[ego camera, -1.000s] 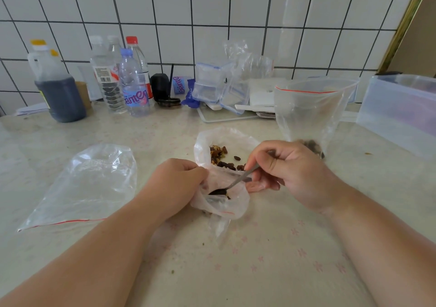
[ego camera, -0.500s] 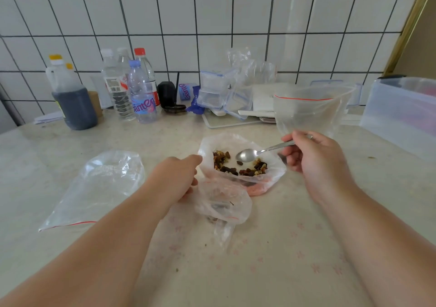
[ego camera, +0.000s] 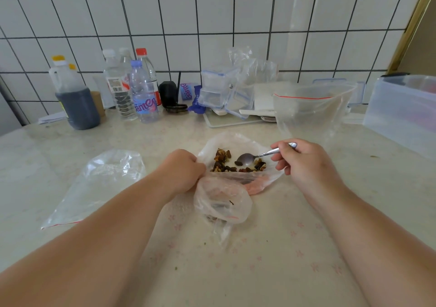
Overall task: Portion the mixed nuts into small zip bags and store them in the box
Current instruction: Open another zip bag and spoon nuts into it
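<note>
The right hand (ego camera: 304,165) pinches the handle of a metal spoon (ego camera: 257,156) between thumb and curled fingers; the spoon's bowl lies among the mixed nuts (ego camera: 226,162), which sit in a low heap inside an open thin plastic bag (ego camera: 236,141) on the desk (ego camera: 236,271). The nuts are just to the left of the right hand and just to the right of the left hand (ego camera: 182,172). The left hand is curled, knuckles up, gripping the near left edge of that bag. Touching it on the near side is a small zip bag (ego camera: 221,202), crumpled, with a red seal line. A bigger zip bag (ego camera: 311,113) stands open beyond the right hand. Another zip bag lies flat (ego camera: 99,184) to the left, well apart from the nuts. A clear plastic box (ego camera: 401,113) sits at the far right. Bottles (ego camera: 141,89) and a dark jug (ego camera: 75,99) stand along the tiled wall.
</note>
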Tool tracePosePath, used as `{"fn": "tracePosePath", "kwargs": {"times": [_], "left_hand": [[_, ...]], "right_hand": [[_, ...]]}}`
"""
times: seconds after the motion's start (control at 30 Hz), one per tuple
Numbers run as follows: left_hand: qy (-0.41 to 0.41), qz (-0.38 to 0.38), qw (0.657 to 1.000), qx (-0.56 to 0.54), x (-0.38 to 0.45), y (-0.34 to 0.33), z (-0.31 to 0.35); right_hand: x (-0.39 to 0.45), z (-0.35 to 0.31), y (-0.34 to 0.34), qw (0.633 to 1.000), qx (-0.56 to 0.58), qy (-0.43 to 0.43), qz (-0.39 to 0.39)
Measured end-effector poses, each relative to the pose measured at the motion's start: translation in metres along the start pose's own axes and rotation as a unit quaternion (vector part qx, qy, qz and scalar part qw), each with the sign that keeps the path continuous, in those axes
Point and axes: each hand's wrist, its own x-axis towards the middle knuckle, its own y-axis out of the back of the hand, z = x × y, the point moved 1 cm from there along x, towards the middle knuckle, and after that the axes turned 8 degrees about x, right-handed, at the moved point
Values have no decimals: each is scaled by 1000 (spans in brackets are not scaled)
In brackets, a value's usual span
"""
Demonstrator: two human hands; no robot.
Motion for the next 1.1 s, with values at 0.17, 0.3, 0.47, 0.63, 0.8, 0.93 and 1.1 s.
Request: {"fn": "tracePosePath", "kwargs": {"times": [0.17,0.3,0.47,0.63,0.8,0.93,1.1], "left_hand": [[-24,-3,999,-40,-7,7,-17],[-30,4,998,-62,-13,5,-26],[-58,52,997,-23,-11,-3,-28],[-83,73,994,-4,-8,-8,-27],[-76,77,994,-31,-9,-7,-28],[-48,81,994,-51,-9,-5,-28],[-28,70,995,-71,-8,-5,-29]], "right_hand": [[0,0,-3,998,55,-24,-11],[-1,3,-7,996,76,-44,-21],[-3,7,-15,989,113,-76,-63],[-8,5,-26,975,157,-117,-102],[-5,3,-24,961,206,-174,-57],[-2,1,-16,941,260,-213,-31],[1,-2,-8,928,295,-226,-23]]}}
